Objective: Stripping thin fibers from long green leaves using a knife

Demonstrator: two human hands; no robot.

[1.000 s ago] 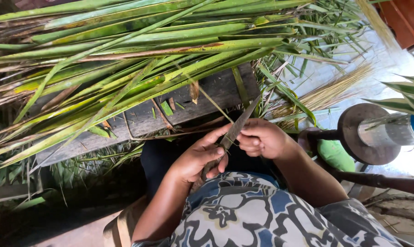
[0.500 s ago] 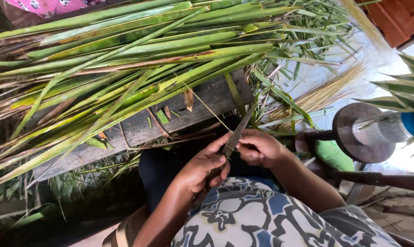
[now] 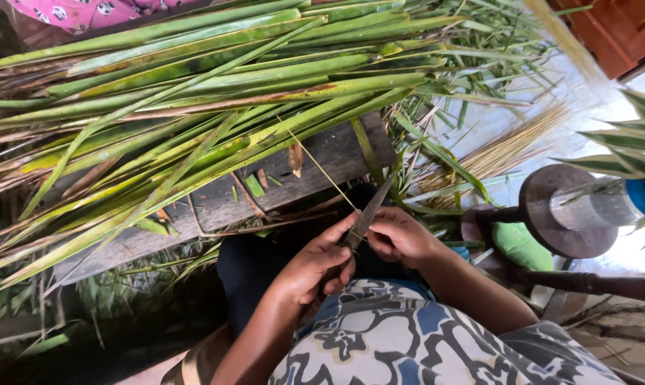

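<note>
Both hands work close together just below the near edge of a weathered wooden plank [image 3: 322,160]. The left hand [image 3: 315,260] is curled around the lower part of a dark knife [image 3: 369,214], whose handle is hidden inside the fist; only the blade shows, pointing up and to the right toward the plank's right end. The right hand [image 3: 397,235] is closed in a pinch just beside the blade, and what it pinches appears to be a thin pale leaf rib [image 3: 322,171] that runs up and left across the plank, though the contact itself is hard to make out.

One large heap of long green palm leaves [image 3: 194,93] covers most of the plank and is cut off at the left and top edges of the view; the single leaves are too many and too overlapped to count. A few short green scraps [image 3: 255,185] lie on the bare wood. One bundle of straw-coloured ribs [image 3: 508,146] lies beyond the plank's right end. One round metal disc on a bar [image 3: 554,214] stands at the right, partly hidden by leaves. The person's patterned garment [image 3: 408,342] fills the bottom edge.
</note>
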